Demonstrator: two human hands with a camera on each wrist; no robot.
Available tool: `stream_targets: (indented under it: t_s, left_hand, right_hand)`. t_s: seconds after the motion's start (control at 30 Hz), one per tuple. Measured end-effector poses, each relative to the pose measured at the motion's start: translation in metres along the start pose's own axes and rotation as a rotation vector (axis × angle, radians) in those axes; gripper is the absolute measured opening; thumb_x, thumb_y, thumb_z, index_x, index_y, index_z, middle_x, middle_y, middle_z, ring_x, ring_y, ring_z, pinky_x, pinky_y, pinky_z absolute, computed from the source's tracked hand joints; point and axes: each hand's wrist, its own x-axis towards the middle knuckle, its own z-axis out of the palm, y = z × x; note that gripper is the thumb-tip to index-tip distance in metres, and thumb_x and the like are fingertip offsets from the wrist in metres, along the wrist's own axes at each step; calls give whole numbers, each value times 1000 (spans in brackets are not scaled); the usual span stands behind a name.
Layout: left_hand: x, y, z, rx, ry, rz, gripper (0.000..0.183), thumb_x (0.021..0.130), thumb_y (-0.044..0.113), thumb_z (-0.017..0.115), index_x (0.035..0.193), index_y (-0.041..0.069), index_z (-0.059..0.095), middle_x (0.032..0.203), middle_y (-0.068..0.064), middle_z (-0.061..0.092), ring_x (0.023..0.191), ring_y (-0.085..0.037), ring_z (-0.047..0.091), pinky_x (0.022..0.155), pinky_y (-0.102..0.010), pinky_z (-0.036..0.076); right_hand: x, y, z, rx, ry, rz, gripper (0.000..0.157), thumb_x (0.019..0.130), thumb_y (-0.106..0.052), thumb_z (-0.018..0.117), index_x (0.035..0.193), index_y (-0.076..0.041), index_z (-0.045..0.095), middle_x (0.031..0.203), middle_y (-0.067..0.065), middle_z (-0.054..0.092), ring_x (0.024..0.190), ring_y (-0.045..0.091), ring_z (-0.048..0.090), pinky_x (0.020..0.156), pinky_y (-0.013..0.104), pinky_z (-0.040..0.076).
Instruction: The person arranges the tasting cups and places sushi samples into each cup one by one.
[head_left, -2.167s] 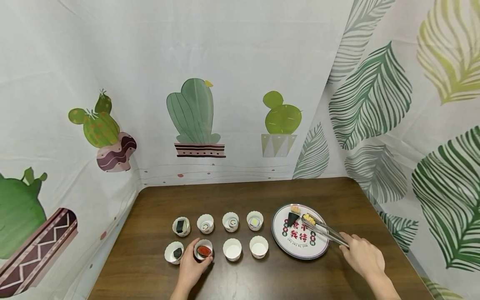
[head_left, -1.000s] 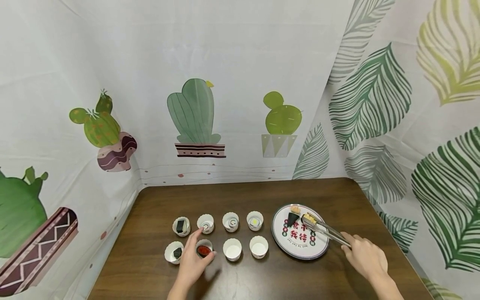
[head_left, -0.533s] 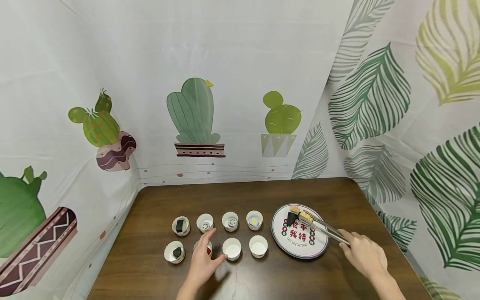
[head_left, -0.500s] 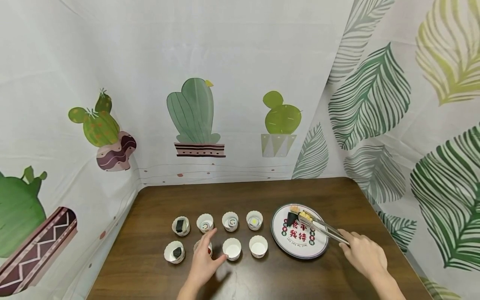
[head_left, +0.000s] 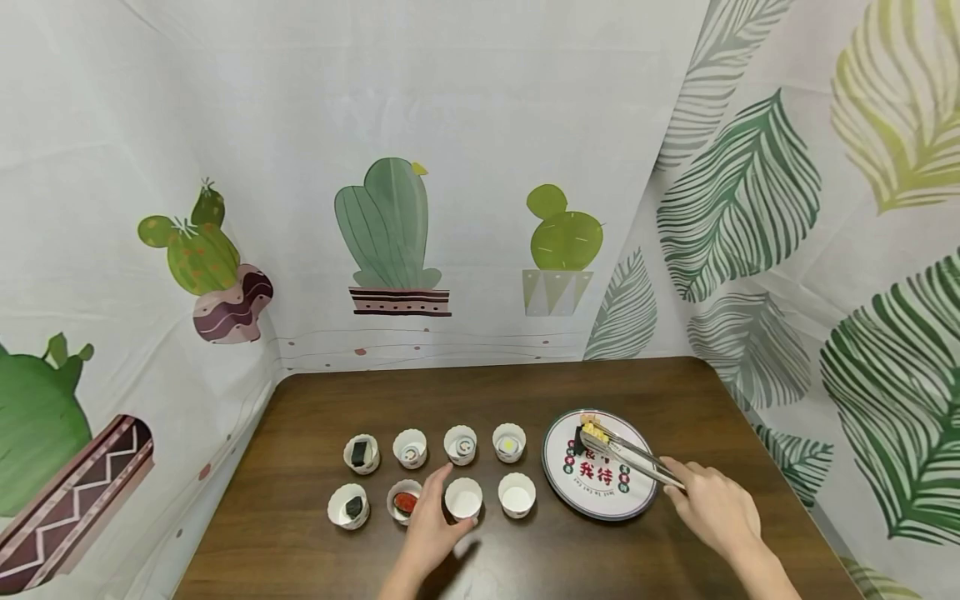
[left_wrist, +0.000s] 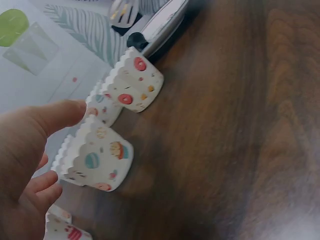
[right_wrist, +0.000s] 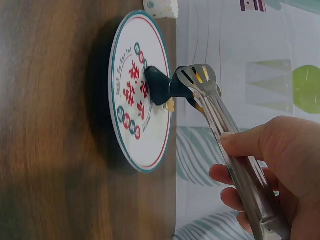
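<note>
My left hand point(head_left: 431, 529) is at the third front-row paper cup point(head_left: 463, 500), thumb and fingers spread around its left and near sides. In the left wrist view the thumb lies close over that cup's scalloped rim point(left_wrist: 90, 132). My right hand point(head_left: 716, 504) grips metal tongs point(head_left: 637, 458) by the handles. Their slotted tips clasp a sushi piece point(head_left: 595, 432) with yellow topping and a black wrap, raised over the round plate point(head_left: 600, 500). Behind it, a black triangular rice ball point(right_wrist: 157, 85) and an orange-topped piece point(head_left: 588, 418) lie on the plate.
Several other white cups stand in two rows. Some hold sushi, including a red-topped piece point(head_left: 405, 502) and black-wrapped pieces point(head_left: 360, 452). The front-right cup point(head_left: 517, 496) stands bare inside, close to the plate. A cactus-print cloth point(head_left: 480, 250) hangs behind the brown table point(head_left: 465, 392).
My left hand has let go of the cup with the red-topped sushi and moved right to the cup beside it. The tongs have shifted left with the yellow-topped sushi, now overlapping the rice ball.
</note>
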Motion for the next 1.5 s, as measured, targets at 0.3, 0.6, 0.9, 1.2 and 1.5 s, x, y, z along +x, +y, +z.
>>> stream_targets:
  t_s: [0.3, 0.6, 0.9, 1.2, 1.5]
  left_hand:
    - [-2, -6, 17, -14, 9, -94, 88, 56, 15, 84, 132, 2, 43, 127, -15, 50, 114, -29, 51, 93, -46, 41]
    - [-4, -14, 27, 13, 75, -78, 85, 54, 13, 85, 128, 0, 46, 116, -13, 57, 104, -29, 56, 86, -46, 45]
    - [-4, -15, 28, -1, 56, -99, 75, 58, 14, 83, 124, 2, 50, 110, -13, 60, 100, -29, 58, 83, -45, 44]
    - [-4, -16, 29, -5, 57, -105, 70, 60, 15, 83, 121, 4, 52, 107, -11, 61, 98, -28, 59, 82, -43, 45]
    - [-4, -16, 29, -21, 65, -113, 69, 60, 15, 82, 121, 5, 52, 108, -12, 62, 98, -28, 59, 82, -43, 45]
  right_hand:
    - [4, -14, 5, -3, 3, -32, 38, 68, -18, 73, 105, -12, 68, 83, 7, 67, 73, 28, 62, 60, 43, 47]
    - [9, -31, 6, -5, -3, -77, 40, 67, -20, 75, 107, -15, 68, 83, 4, 67, 72, 25, 62, 61, 41, 48]
    - [10, -52, 12, -3, 6, -147, 41, 66, -22, 77, 105, -20, 68, 83, 0, 68, 72, 22, 63, 57, 36, 48]
    - [14, -73, 17, -8, 42, -244, 42, 64, -22, 76, 105, -22, 68, 81, -3, 67, 72, 16, 64, 57, 32, 48]
    - [21, -93, 21, 14, 53, -294, 42, 63, -24, 77, 104, -22, 69, 82, -6, 68, 69, 13, 63, 55, 30, 47]
